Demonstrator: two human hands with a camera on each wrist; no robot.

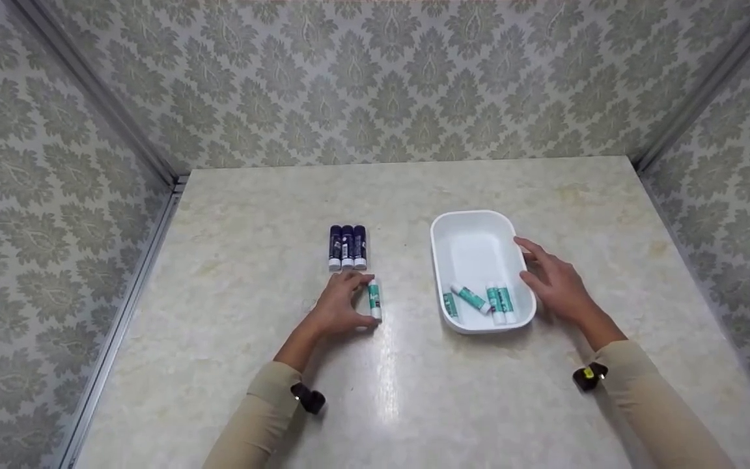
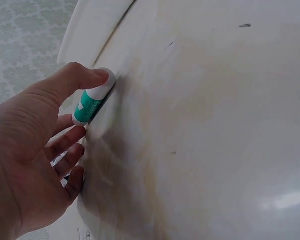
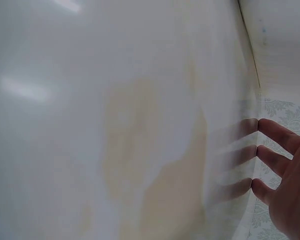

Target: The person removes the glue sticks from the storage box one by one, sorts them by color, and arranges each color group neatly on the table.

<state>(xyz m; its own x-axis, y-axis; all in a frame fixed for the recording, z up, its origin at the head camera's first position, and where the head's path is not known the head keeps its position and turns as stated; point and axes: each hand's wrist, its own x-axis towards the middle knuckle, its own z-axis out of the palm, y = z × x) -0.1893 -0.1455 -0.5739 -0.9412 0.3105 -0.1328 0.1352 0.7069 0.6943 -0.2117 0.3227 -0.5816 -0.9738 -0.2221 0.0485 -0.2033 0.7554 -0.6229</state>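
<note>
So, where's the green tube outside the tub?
In the head view, the green tube is left of the tub, pinched by the left hand near three dark tubes.

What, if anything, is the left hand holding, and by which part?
The left hand pinches a green-and-white tube by its two ends.

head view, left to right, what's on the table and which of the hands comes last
Three dark tubes side by side → a single green-and-white tube → a white tray with four green-and-white tubes inside → the right hand.
</note>
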